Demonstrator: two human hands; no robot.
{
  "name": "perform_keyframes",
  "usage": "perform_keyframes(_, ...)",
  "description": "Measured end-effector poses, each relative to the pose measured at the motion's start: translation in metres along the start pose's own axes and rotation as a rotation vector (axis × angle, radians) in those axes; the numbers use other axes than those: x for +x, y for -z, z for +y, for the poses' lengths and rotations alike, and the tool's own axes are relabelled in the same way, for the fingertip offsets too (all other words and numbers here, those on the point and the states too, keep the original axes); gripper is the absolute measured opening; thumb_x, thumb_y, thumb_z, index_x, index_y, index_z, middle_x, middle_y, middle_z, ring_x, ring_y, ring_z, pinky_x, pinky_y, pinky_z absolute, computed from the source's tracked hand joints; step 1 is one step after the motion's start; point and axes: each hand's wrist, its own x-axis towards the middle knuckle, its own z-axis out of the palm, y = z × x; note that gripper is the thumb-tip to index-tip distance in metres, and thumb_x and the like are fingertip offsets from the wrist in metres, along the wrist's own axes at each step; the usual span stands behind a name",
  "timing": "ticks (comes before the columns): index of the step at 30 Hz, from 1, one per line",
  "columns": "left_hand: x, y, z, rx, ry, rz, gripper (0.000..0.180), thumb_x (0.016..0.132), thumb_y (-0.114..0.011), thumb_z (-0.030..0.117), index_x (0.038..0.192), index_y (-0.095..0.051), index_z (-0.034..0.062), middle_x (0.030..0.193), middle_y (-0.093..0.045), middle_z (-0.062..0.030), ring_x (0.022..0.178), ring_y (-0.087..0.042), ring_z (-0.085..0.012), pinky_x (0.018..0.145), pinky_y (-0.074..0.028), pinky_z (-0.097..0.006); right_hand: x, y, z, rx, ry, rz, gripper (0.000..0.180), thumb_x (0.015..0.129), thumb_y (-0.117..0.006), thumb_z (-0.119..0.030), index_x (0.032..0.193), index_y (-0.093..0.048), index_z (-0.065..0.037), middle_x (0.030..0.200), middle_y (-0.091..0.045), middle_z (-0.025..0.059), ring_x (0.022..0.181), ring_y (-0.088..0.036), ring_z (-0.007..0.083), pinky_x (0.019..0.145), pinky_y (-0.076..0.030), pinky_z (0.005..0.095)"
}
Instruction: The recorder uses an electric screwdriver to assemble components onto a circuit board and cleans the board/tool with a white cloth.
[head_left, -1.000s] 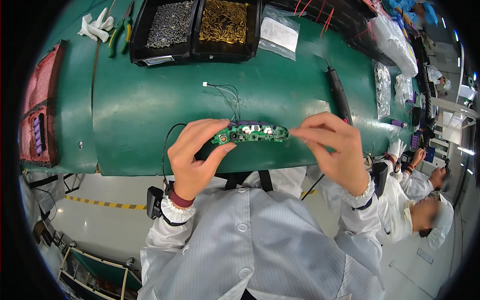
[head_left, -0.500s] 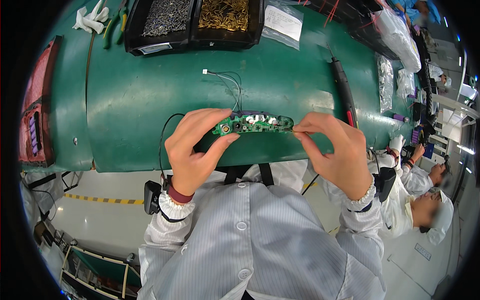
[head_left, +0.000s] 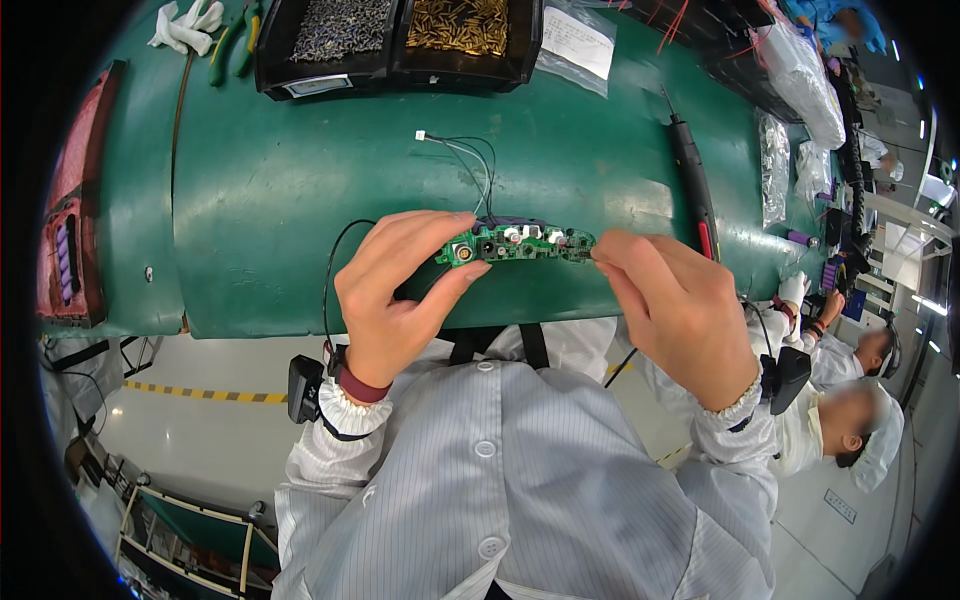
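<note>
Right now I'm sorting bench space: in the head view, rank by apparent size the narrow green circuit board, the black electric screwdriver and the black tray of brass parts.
1. Black tray of brass parts
2. Black electric screwdriver
3. Narrow green circuit board, held nearer the camera by left hand and right hand, so truly smaller.

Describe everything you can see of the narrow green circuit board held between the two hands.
The narrow green circuit board is a long, slim strip lying roughly level above the green bench mat. Its top face carries small silvery and round components, with a purple part behind its upper edge. Thin black wires run from it to a small white connector on the mat. The left hand pinches its left end, and the right hand pinches its right end.
</note>
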Motion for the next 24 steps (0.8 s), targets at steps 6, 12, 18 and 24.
perform_keyframes(6,0.0,0.0,0.001,0.016,-0.017,0.007,0.041,0.074,-0.081,-0.006,0.114,-0.073,-0.0031,0.111,-0.075,-0.015,0.104,-0.069,-0.0303,0.091,-0.054,-0.037,-0.003,-0.002,-0.001,-0.033,0.008,-0.017,0.035,0.076,-0.066,0.006,0.111,-0.061,-0.001,0.085,-0.068,0.0128,0.082,-0.069,0.0301,0.068,-0.057,0.0394)
perform_keyframes(12,-0.001,0.001,0.0,0.015,-0.011,-0.009,0.041,0.075,-0.081,-0.006,0.114,-0.072,-0.0037,0.112,-0.075,-0.0153,0.105,-0.069,-0.0304,0.092,-0.054,-0.038,0.002,-0.003,-0.005,-0.181,0.136,0.015,0.029,0.078,-0.069,-0.001,0.106,-0.062,-0.003,0.083,-0.064,0.006,0.081,-0.066,0.0219,0.07,-0.056,0.034)
perform_keyframes(18,-0.001,0.001,0.0,0.0,0.007,-0.01,0.04,0.076,-0.081,-0.006,0.115,-0.072,-0.0037,0.113,-0.075,-0.0155,0.106,-0.069,-0.03,0.092,-0.053,-0.038,0.009,-0.003,-0.005,-0.283,0.215,0.003,0.029,0.078,-0.07,-0.007,0.106,-0.062,-0.004,0.079,-0.058,0.0004,0.076,-0.06,0.0156,0.067,-0.05,0.0291)
perform_keyframes(24,0.0,0.001,0.001,0.001,0.004,-0.02,0.041,0.075,-0.081,-0.006,0.115,-0.072,-0.0034,0.113,-0.074,-0.0153,0.106,-0.069,-0.0298,0.092,-0.053,-0.037,0.009,-0.006,-0.001,-0.355,0.296,-0.027,0.028,0.078,-0.07,-0.008,0.105,-0.062,-0.008,0.076,-0.056,-0.001,0.075,-0.058,0.0146,0.065,-0.048,0.0279)
